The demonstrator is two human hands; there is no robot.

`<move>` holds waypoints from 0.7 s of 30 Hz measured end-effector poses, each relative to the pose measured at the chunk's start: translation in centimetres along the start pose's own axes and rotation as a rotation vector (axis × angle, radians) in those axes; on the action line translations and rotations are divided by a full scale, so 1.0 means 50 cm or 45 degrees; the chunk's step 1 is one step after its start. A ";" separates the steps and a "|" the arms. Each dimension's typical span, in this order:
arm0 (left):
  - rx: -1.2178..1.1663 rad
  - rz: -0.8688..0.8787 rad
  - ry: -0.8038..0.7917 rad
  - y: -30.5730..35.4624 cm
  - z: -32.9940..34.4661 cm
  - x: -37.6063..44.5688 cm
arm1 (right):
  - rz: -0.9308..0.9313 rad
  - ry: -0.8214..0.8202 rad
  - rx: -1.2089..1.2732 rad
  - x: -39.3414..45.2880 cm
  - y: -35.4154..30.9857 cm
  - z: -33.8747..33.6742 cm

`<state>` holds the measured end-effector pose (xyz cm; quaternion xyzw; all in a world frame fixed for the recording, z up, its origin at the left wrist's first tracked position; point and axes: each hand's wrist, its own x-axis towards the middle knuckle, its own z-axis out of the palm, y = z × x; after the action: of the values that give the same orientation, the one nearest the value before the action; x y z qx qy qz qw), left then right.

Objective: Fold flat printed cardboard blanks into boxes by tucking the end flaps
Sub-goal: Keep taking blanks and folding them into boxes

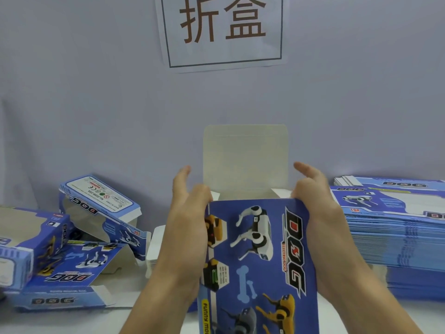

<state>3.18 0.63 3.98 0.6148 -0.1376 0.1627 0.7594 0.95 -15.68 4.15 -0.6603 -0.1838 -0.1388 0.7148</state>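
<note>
My two hands hold a blue printed dog-toy box (258,256) upright, its far end open and the big end flap (245,157) standing straight up.

My left hand (190,218) grips the box's left edge and my right hand (317,213) grips its right edge, both curled around the cardboard with fingers near the open mouth; the box is lifted above the near middle of the white table (125,319). Two small side flaps (277,192) show at the mouth. I judge the next step is closing this end: fold both side flaps inward first, then bend the big flap along its crease and slide its tab inside squarely. Finished boxes (96,208) lie toward the table's left edge, and a stack of flat blanks (397,232) sits at its right edge.
</note>
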 end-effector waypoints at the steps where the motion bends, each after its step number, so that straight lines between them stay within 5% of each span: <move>1: -0.013 0.002 -0.042 0.002 0.002 -0.001 | 0.006 -0.009 0.019 0.003 -0.002 0.009; 12: 0.027 0.192 0.053 -0.009 0.001 0.007 | -0.135 0.283 0.040 0.025 0.031 0.017; 15: -0.030 0.286 0.023 -0.016 0.001 0.007 | -0.222 0.228 0.067 0.027 0.046 0.007; 21: -0.232 0.163 0.067 -0.024 0.001 0.001 | -0.189 0.259 0.123 0.026 0.056 -0.006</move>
<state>3.72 0.37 2.92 0.5287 -0.1710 0.2137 0.8035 3.38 -15.68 2.23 -0.5922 -0.1653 -0.2487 0.7484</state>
